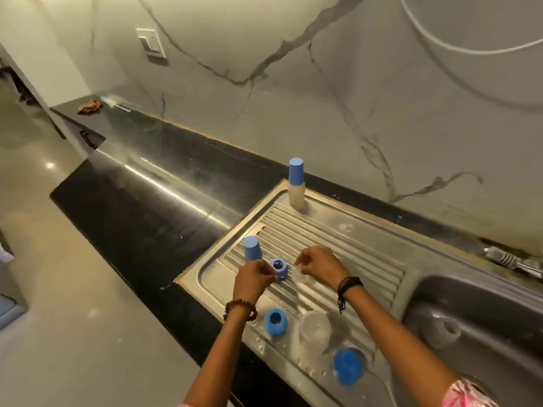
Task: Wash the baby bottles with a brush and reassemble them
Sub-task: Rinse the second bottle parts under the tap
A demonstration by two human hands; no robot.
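While pinching blue collar ring in left hand and clear teat (wet) in right hand, risks dropping either onto drainboard.

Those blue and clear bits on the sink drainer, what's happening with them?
A person is putting baby bottles back together on the steel draining board. The left hand holds a blue screw ring; the right hand pinches a clear teat beside it. One capped bottle stands finished at the back. A blue cap, another ring and a clear bottle wait nearby.
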